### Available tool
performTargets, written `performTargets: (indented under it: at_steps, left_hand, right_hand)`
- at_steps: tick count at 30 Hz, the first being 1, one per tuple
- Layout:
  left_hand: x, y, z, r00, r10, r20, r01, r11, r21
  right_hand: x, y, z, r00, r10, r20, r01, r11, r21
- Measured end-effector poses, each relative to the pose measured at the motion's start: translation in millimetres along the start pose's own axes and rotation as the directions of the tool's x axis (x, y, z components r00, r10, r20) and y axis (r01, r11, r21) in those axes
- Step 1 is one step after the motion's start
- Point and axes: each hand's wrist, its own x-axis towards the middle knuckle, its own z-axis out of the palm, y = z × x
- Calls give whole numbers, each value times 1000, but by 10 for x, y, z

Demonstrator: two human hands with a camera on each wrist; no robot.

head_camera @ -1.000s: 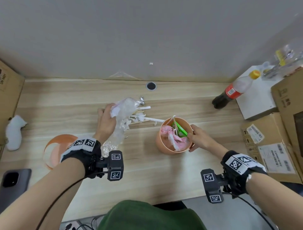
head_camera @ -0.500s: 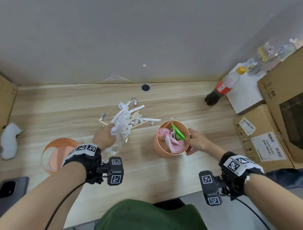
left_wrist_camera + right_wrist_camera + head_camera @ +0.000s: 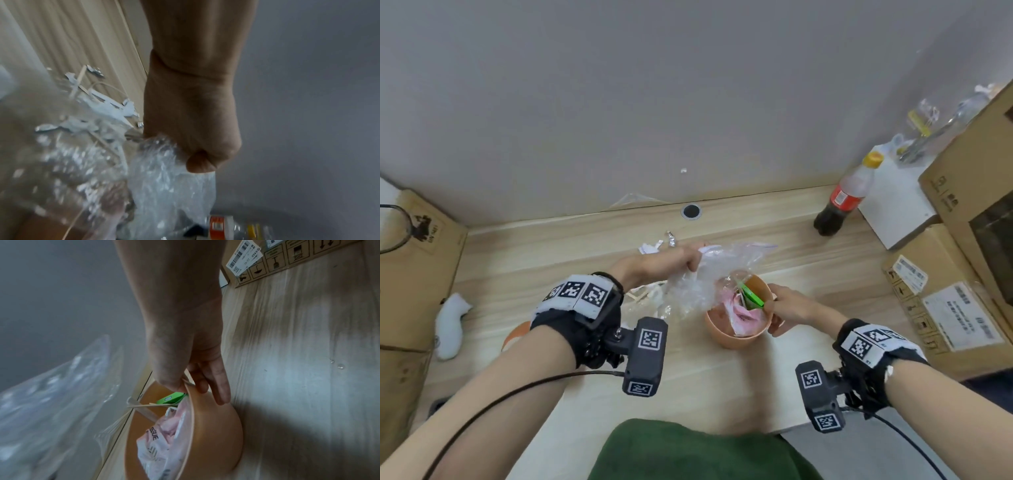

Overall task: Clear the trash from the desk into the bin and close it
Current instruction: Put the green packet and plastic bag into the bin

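Note:
A small orange bin (image 3: 736,337) (image 3: 216,431) stands on the desk, holding a pink tissue pack (image 3: 744,317) (image 3: 156,438), a green packet (image 3: 753,297) (image 3: 169,399) and wooden sticks. My right hand (image 3: 787,310) (image 3: 195,381) pinches its rim at the right side. My left hand (image 3: 664,262) (image 3: 195,129) grips a crumpled clear plastic bag (image 3: 709,277) (image 3: 164,186), held in the air over the bin's left edge. White paper scraps (image 3: 650,247) (image 3: 107,105), foil bits and sticks lie on the desk behind the left hand. The orange lid (image 3: 515,337) peeks out under my left forearm.
A cola bottle (image 3: 842,198) stands at the back right beside a white box (image 3: 897,202) and cardboard boxes (image 3: 948,301). Another cardboard box (image 3: 417,260) and a white object (image 3: 450,323) are at the left. A cable hole (image 3: 691,211) sits by the wall.
My left hand lifted the plastic bag off the scrap pile and carried it right, over the bin. The right hand stayed on the bin's rim.

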Motion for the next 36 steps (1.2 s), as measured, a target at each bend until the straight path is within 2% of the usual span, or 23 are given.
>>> performTargets:
  at_steps: [3,6,8,10,12,15,17,18,21,23,25,27,30,31,33,34,36]
  left_hand:
    - [211,147,303,998,-58,19,51,962,269]
    - [478,61,547,991,-49,122,-26,835,549]
    - [625,-33,631,997,20,79,-67,757,650]
    - [757,-89,682,997,71,-6,-46,693,720]
    - [894,-164,730,997,64,-41,-8,624,781]
    - [1038,-220,865,997,8,-70,58,483,874]
    - [1111,-238,934,998,-31,-49,58,513,856]
    - [1127,-235,956,999,-44,-12,34,534,845]
    - [1122,-165,905,985,-119,121,-25,602,798]
    - [1059,-102,805,952,-211,220,-36,639,768]
    - [979,-29,676,926,-265,270,-29,661,749]
    - [883,45,550,937,-244,248,-6,701,713]
    - [726,112,385,997,-75,31,36,754,656]
    - [677,108,358,999,-5,-44,31,795,606]
    - [583,82,347,992,53,-118,16,853,521]
    - [554,62,364,994,27,-105,31,858,513]
    - [522,6,409,997,-69,-39,79,812,578]
  right_hand:
    - [13,-2,-25,999,-41,29,41,999,-21]
    - [-19,-4,-57,993,-90,80,92,996,-17]
    - [-51,-4,-79,985,-122,121,130,990,-59]
    - [-44,1,-117,975,-160,154,180,975,-129]
    - [-28,22,-154,958,-216,190,246,958,-148]
    - [-31,35,-225,890,-440,120,454,881,-131]
    - [-26,17,-264,819,-572,44,571,807,-151]
    - [-12,0,-284,794,-605,47,603,777,-183]
    - [66,-41,-350,773,-614,159,624,691,-366]
    - [94,-103,-379,754,-611,242,641,604,-473]
    - [105,-180,-407,743,-605,287,650,548,-527]
    - [124,-288,-412,748,-581,321,631,472,-616]
    - [153,-476,-306,790,-513,335,542,328,-774]
    - [193,-507,-241,805,-498,323,516,317,-796]
    - [257,-546,-143,827,-482,291,492,368,-789]
    - [273,-553,-136,828,-470,306,510,402,-761]
    - [286,-566,-229,788,-452,418,607,459,-648]
